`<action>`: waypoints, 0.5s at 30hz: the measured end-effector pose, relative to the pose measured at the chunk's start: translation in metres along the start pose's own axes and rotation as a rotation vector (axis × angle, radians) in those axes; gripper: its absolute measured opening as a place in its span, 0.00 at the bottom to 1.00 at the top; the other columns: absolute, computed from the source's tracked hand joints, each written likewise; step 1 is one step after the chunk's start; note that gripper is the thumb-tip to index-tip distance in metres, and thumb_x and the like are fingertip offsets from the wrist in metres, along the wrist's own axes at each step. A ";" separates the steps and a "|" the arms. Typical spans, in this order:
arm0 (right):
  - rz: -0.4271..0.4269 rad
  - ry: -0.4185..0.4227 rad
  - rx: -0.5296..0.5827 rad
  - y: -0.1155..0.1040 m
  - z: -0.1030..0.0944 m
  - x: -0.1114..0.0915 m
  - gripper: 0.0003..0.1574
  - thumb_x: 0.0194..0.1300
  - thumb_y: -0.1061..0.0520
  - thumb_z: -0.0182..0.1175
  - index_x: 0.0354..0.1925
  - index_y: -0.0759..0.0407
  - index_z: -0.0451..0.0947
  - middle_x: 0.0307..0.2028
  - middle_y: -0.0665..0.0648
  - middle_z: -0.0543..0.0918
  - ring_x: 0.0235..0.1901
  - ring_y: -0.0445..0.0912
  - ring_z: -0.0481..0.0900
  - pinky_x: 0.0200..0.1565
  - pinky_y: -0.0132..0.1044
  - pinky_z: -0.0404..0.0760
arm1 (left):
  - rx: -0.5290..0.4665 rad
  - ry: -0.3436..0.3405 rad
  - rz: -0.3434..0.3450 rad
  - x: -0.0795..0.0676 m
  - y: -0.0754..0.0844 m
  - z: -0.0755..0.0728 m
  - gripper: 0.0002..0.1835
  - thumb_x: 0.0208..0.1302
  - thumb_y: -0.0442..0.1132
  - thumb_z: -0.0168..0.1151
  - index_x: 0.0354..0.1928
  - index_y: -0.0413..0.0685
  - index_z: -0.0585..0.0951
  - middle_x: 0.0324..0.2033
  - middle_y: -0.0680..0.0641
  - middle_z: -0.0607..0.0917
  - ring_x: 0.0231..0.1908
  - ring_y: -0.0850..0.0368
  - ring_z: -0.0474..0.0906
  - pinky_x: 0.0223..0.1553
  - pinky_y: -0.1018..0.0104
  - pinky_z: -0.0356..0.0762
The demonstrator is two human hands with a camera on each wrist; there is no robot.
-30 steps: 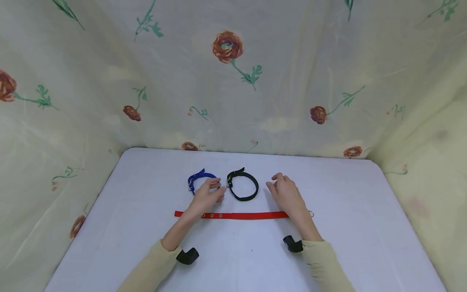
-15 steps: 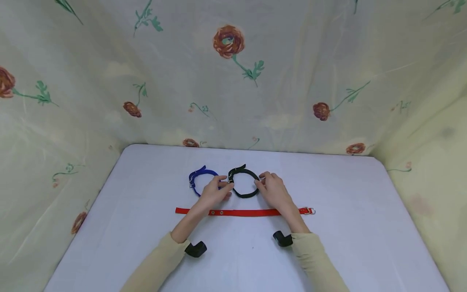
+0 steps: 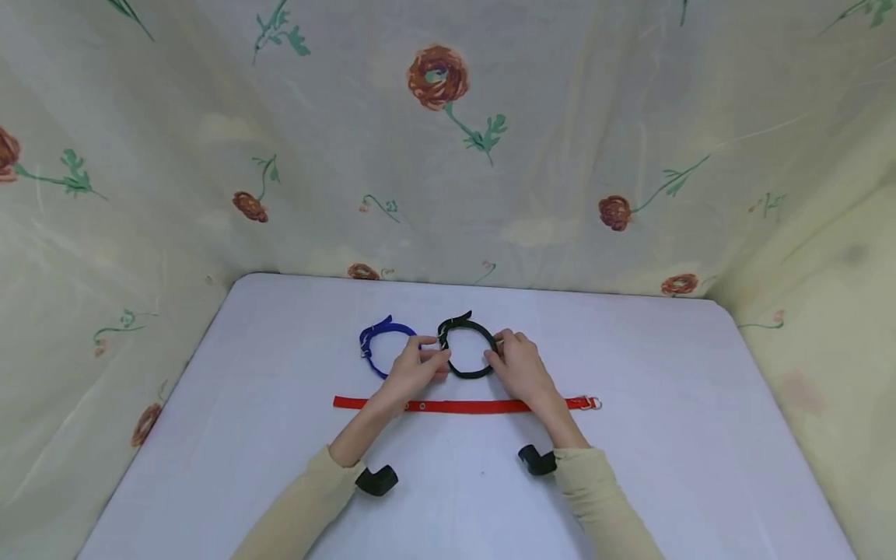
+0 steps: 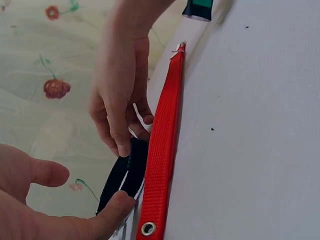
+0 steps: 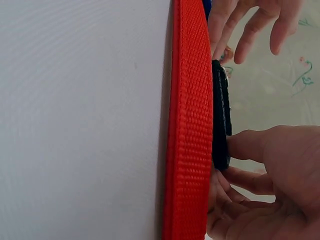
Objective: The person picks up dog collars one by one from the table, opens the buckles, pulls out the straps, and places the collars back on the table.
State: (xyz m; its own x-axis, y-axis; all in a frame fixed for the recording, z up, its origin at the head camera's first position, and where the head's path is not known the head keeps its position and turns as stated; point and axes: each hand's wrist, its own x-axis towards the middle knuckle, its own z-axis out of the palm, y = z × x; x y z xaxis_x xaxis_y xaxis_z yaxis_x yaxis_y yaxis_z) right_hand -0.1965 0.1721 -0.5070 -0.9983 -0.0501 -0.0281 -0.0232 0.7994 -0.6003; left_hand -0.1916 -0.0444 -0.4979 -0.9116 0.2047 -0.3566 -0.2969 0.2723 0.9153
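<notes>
A black buckled collar (image 3: 470, 375) lies in a ring near the middle of the table. My right hand (image 3: 523, 369) is at its right side, thumb and fingers pinching the band; the right wrist view shows the thumb against the black collar (image 5: 220, 115). At the buckle side, my left hand (image 3: 412, 369) has its thumb and fingers spread apart, one fingertip near the band in the left wrist view. A blue collar (image 3: 383, 328), also ringed, sits left of it, partly behind my left hand. Stretched out straight below both is a red collar (image 3: 469, 407), my forearms crossing over it.
The white table (image 3: 665, 435) carries the collars. Patterned floral cloth (image 3: 546, 155) stands close behind its far edge and on both sides. A black wrist camera (image 3: 378, 481) sticks out from each sleeve above the table.
My right hand has moved left and taken hold of the black collar's right side. My left hand has shifted slightly right, toward its buckle. The collars lie about where they were.
</notes>
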 end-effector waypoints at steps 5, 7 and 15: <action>0.008 0.009 -0.002 -0.002 -0.003 -0.007 0.25 0.78 0.57 0.64 0.64 0.73 0.76 0.48 0.69 0.84 0.45 0.55 0.83 0.50 0.48 0.88 | -0.052 0.007 -0.015 -0.003 0.001 0.002 0.34 0.81 0.50 0.61 0.80 0.47 0.63 0.67 0.37 0.83 0.54 0.48 0.92 0.73 0.49 0.78; 0.007 0.019 0.003 -0.003 -0.005 -0.011 0.26 0.78 0.57 0.64 0.65 0.72 0.75 0.49 0.69 0.83 0.46 0.55 0.86 0.50 0.47 0.88 | -0.075 0.000 -0.019 -0.005 0.001 0.002 0.34 0.81 0.50 0.61 0.80 0.47 0.63 0.68 0.37 0.82 0.55 0.48 0.91 0.72 0.50 0.79; -0.020 0.023 0.069 -0.012 -0.020 -0.035 0.27 0.78 0.57 0.64 0.68 0.67 0.71 0.58 0.69 0.82 0.47 0.55 0.88 0.50 0.48 0.90 | -0.126 -0.054 0.001 -0.022 0.000 -0.003 0.36 0.81 0.48 0.60 0.82 0.45 0.60 0.70 0.35 0.80 0.57 0.44 0.91 0.74 0.45 0.76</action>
State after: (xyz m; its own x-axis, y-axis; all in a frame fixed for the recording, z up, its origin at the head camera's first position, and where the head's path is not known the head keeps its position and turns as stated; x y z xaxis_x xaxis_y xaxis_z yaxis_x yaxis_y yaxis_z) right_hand -0.1626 0.1759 -0.4831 -0.9987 -0.0515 0.0026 -0.0406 0.7553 -0.6541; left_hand -0.1721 -0.0519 -0.4897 -0.8961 0.2561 -0.3624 -0.3329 0.1523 0.9306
